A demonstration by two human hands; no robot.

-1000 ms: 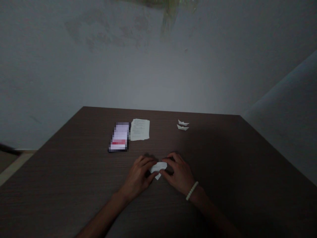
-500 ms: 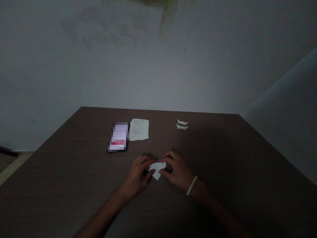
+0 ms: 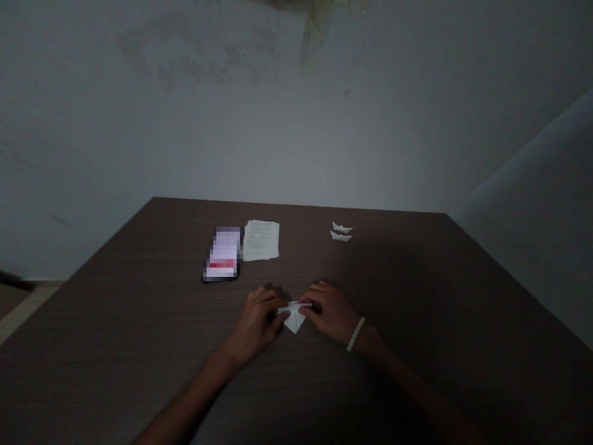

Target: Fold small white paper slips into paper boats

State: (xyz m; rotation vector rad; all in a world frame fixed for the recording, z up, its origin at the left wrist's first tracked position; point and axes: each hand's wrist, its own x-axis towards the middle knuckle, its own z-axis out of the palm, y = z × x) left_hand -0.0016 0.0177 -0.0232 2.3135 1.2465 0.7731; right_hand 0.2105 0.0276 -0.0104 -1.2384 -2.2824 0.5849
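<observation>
A small folded piece of white paper [image 3: 294, 320] is held low over the dark table, its pointed corner toward me. My left hand [image 3: 259, 324] pinches its left end between thumb and fingers. On the other end, my right hand [image 3: 331, 312] grips it the same way, with a beaded bracelet [image 3: 356, 334] around the wrist. Both thumbs lie on the near face, and the fingertips behind the paper are partly hidden. Farther back on the right, two small folded paper boats [image 3: 341, 237] sit one behind the other.
The dark wooden table [image 3: 139, 309] reaches back to a stained grey wall [image 3: 296, 136]. Left of centre lies a phone [image 3: 223, 253] with a blurred lit screen. Touching or very near its right side is a stack of printed paper sheets [image 3: 261, 240].
The paper's upper edge is folded down more tightly, and its triangular lower part shows wider. Both thumbs have shifted up slightly. The phone, sheets and boats stay in place.
</observation>
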